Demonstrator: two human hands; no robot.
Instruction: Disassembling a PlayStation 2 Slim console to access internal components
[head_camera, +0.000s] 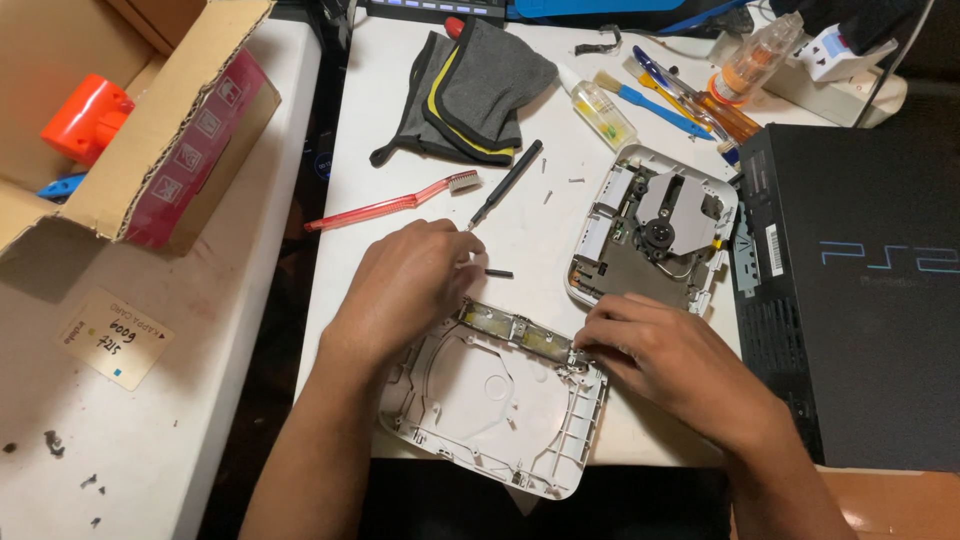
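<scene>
White console shell (480, 400) under both hands, metal strip along top edge yellowish, possibly tarnished. Second white casing (610, 215), grey metal inside. Black console (860, 300), blue emblem. Red translucent toothbrush (390, 205). Grey cloth (470, 90), yellow stripe. Brown cardboard box (150, 150), pink side panel; orange item (85, 115) inside. Blue brush (650, 105).

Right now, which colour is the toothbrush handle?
Translucent red, toothbrush, seen in the head view.

White plastic console shell (490, 400), inner side up, flat on table edge
</scene>
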